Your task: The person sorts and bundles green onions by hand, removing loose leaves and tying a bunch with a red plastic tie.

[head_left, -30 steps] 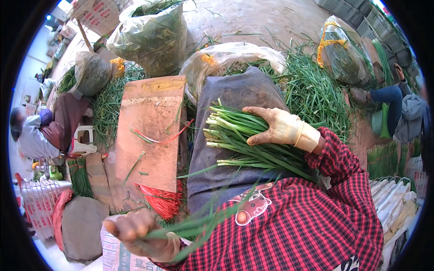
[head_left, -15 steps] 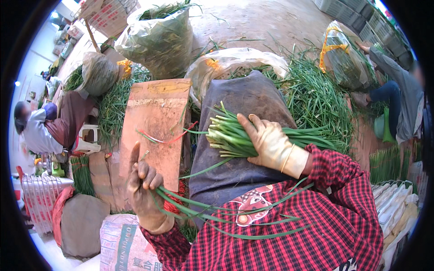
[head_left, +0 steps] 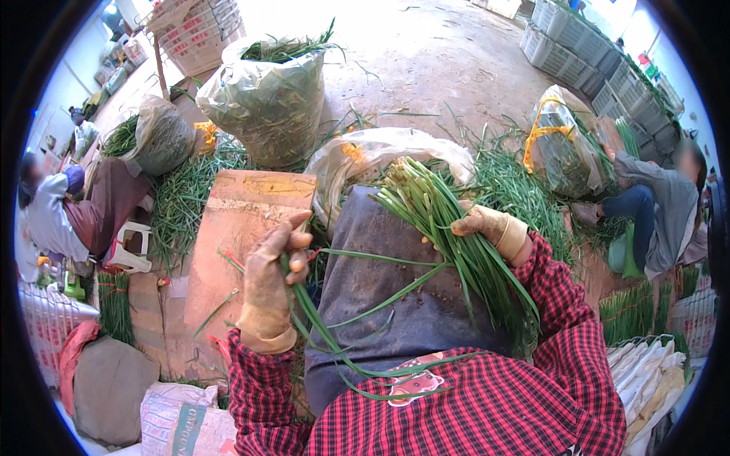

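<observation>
My right hand (head_left: 498, 230), in a soiled pale glove, is closed round a thick bunch of green chives (head_left: 441, 220). The bunch stands tilted over the dark cloth (head_left: 357, 262) on my lap, pale cut ends up and leaves hanging toward my sleeve. My left hand (head_left: 268, 285), gloved too, has its fingers curled round a few loose chive leaves (head_left: 315, 323) that trail down across my checked shirt. Beside that hand lies a reddish-brown board (head_left: 251, 213), with a thin red tie near its edge.
Ahead stands a clear plastic bag (head_left: 266, 106) stuffed with greens; an opened plastic bag (head_left: 411, 140) lies beyond my lap. Loose chives (head_left: 513, 190) heap on the right. Co-workers sit at left (head_left: 57, 213) and right (head_left: 654, 197). Grey crates (head_left: 563, 49) stack at far right.
The bunch has swung from lying flat to tilted with its cut ends up and away. My left hand has moved right and its pointing finger has curled in.
</observation>
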The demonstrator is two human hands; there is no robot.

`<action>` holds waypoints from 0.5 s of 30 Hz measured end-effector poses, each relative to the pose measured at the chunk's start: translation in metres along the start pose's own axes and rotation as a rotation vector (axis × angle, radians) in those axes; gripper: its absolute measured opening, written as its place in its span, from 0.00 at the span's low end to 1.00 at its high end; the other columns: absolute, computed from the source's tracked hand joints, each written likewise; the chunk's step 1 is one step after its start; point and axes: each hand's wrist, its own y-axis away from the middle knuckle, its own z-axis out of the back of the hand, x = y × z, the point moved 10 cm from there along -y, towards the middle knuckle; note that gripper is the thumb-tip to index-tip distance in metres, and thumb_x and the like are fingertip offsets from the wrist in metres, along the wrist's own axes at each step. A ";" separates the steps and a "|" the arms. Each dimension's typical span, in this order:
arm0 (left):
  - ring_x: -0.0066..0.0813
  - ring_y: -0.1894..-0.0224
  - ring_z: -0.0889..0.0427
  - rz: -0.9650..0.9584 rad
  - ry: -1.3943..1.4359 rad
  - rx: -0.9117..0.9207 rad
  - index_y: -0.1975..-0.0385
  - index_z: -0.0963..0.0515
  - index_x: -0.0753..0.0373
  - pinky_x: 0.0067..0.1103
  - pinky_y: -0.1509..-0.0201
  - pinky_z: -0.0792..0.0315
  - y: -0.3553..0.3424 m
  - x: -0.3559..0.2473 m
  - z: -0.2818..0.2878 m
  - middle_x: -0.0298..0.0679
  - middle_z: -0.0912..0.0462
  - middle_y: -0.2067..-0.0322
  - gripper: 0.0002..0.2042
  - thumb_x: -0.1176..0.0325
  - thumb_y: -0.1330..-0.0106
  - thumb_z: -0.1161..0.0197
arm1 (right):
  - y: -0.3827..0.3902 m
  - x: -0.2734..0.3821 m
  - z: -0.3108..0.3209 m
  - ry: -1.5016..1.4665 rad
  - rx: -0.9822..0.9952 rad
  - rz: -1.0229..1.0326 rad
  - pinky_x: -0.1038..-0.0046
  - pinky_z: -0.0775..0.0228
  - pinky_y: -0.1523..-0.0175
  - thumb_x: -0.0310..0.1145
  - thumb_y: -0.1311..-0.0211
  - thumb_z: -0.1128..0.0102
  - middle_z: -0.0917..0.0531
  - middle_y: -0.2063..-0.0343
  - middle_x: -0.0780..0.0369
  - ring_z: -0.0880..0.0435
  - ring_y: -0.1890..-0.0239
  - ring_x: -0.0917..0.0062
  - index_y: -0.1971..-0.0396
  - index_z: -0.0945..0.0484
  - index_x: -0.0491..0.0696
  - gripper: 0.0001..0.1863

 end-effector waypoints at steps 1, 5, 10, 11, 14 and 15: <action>0.16 0.80 0.27 0.018 -0.055 -0.014 0.48 0.27 0.70 0.11 0.81 0.39 -0.006 0.009 -0.011 0.41 0.16 0.66 0.18 0.62 0.27 0.49 | 0.003 0.003 0.004 0.017 -0.006 0.003 0.74 0.24 0.51 0.45 0.55 0.30 0.18 0.54 0.54 0.17 0.58 0.74 0.44 0.29 0.41 0.38; 0.34 0.59 0.16 0.109 0.046 -0.051 0.42 0.30 0.66 0.23 0.63 0.21 -0.021 0.045 -0.041 0.49 0.19 0.54 0.19 0.61 0.26 0.52 | -0.005 0.015 -0.001 0.121 -0.041 0.036 0.72 0.27 0.46 0.41 0.57 0.28 0.18 0.53 0.55 0.19 0.54 0.73 0.43 0.29 0.40 0.38; 0.29 0.50 0.22 -0.305 -0.338 -0.023 0.38 0.36 0.65 0.26 0.46 0.26 -0.029 0.035 -0.062 0.46 0.23 0.48 0.22 0.58 0.24 0.59 | -0.012 0.055 -0.051 0.706 -0.304 0.331 0.73 0.31 0.41 0.37 0.57 0.23 0.20 0.49 0.55 0.21 0.48 0.74 0.35 0.40 0.43 0.48; 0.25 0.49 0.24 -0.432 -0.642 -0.075 0.37 0.36 0.65 0.24 0.44 0.29 -0.021 0.024 -0.069 0.42 0.23 0.48 0.22 0.57 0.23 0.61 | -0.019 0.049 -0.051 0.782 -0.365 0.317 0.70 0.31 0.40 0.40 0.60 0.22 0.21 0.49 0.49 0.21 0.46 0.66 0.33 0.46 0.43 0.54; 0.30 0.44 0.26 -0.421 -0.236 0.044 0.35 0.38 0.61 0.29 0.37 0.34 -0.032 0.044 -0.055 0.40 0.26 0.44 0.26 0.50 0.26 0.56 | -0.024 0.045 -0.054 0.926 -0.450 0.366 0.66 0.31 0.40 0.44 0.61 0.22 0.21 0.50 0.46 0.22 0.45 0.59 0.32 0.47 0.44 0.57; 0.31 0.43 0.27 -0.436 -0.167 0.090 0.35 0.39 0.61 0.30 0.36 0.35 -0.035 0.049 -0.053 0.40 0.27 0.43 0.28 0.48 0.28 0.52 | -0.025 0.044 -0.054 0.967 -0.473 0.320 0.66 0.32 0.40 0.45 0.61 0.22 0.22 0.50 0.46 0.22 0.45 0.58 0.32 0.48 0.44 0.57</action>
